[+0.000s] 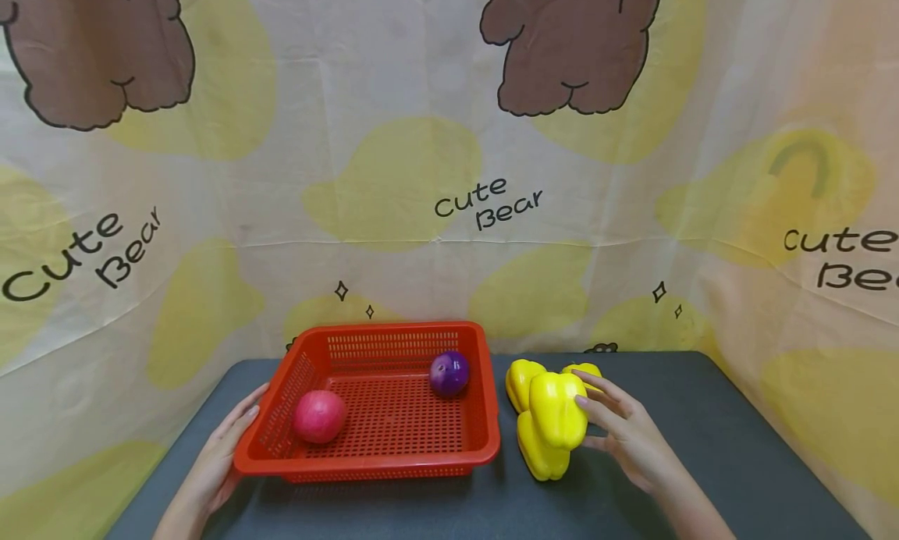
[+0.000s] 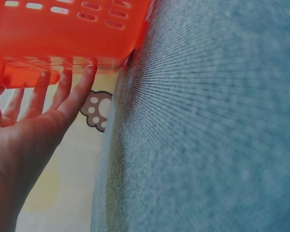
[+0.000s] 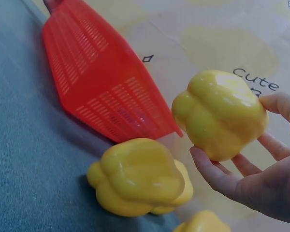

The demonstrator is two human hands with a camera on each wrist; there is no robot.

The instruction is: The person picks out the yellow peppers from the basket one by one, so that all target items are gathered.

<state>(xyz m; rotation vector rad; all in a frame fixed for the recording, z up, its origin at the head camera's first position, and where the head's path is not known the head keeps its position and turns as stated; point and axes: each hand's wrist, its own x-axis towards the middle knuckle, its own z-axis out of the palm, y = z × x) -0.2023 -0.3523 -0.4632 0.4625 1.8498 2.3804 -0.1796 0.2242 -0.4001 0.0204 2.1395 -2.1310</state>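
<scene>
My right hand (image 1: 628, 431) grips a yellow bell pepper (image 1: 558, 411), fingertips and thumb on its sides. In the right wrist view this pepper (image 3: 220, 116) is held up off the table, over another yellow bell pepper (image 3: 135, 176). Three other peppers lie around it on the table: one in front (image 1: 544, 458), one behind left (image 1: 522, 382), and one behind right, partly hidden. My left hand (image 1: 221, 450) touches the left side of a red plastic basket (image 1: 365, 468); in the left wrist view its extended fingers (image 2: 77, 94) reach the basket's slotted wall.
Inside the basket, a pinkish-red round fruit (image 1: 319, 417) lies at left and a shiny purple round one (image 1: 449, 373) at back right. The grey table (image 1: 674, 407) backs onto a hanging cloth (image 1: 393, 173) printed with bears. The peppers stand close beside the basket's right wall.
</scene>
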